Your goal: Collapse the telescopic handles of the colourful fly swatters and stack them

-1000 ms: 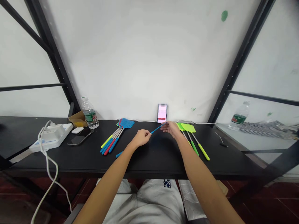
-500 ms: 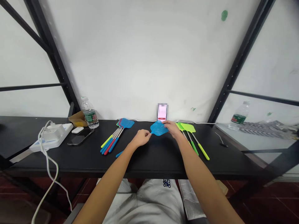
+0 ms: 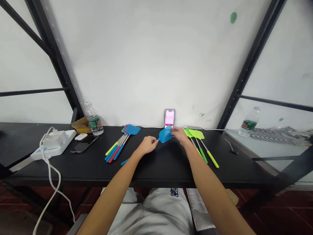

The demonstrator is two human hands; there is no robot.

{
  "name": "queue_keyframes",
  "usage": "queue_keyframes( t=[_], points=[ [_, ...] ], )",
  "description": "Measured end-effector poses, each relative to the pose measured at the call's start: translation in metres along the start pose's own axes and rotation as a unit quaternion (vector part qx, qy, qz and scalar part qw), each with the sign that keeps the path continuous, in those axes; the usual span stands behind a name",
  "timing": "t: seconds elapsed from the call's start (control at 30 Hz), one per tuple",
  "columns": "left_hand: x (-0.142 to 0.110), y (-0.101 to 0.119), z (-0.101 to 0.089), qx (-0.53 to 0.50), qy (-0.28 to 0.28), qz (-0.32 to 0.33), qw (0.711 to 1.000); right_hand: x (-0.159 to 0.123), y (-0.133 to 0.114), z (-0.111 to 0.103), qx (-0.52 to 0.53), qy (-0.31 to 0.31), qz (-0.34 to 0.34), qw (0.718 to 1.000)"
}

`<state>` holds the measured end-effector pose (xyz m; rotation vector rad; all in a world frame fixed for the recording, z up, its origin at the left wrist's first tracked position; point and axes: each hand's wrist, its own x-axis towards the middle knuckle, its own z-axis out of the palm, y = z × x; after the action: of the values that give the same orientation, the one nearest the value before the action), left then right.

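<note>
A blue fly swatter [image 3: 165,134] is held between both hands above the black table. My left hand [image 3: 148,144] pinches it at the neck, where the mesh head meets the shaft; my forearm hides most of the shaft, and a bit of blue handle shows left of it. My right hand [image 3: 179,134] grips the far edge of the head between thumb and fingers. To the left lies a fanned stack of several fly swatters [image 3: 133,129] with blue, red and yellow handles. Green and yellow fly swatters [image 3: 197,134] lie just right of my right hand.
A lit phone [image 3: 170,117] leans against the wall. At the left are a water bottle [image 3: 94,119], a dark phone [image 3: 84,143], a white case [image 3: 81,136], a cardboard box [image 3: 81,125] and a power strip [image 3: 54,143] with cables. A small black cable piece [image 3: 234,152] lies at right.
The blue swatter's head has tilted, its right side now raised and the head looking narrower. Both hands keep their hold in nearly the same place.
</note>
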<state>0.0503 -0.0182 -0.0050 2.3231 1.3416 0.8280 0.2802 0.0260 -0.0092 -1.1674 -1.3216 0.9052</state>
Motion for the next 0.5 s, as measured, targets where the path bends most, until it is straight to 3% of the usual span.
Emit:
queue_keyframes(
  t=[0.27,0.5],
  points=[
    [-0.001,0.003,-0.001,-0.005,-0.003,-0.010,1.000,-0.005,-0.008,0.000,-0.048,0.042,-0.018,0.998],
    [0.000,-0.001,0.001,0.005,-0.009,-0.006,1.000,-0.008,-0.016,0.004,0.025,-0.013,0.077,0.997]
  ],
)
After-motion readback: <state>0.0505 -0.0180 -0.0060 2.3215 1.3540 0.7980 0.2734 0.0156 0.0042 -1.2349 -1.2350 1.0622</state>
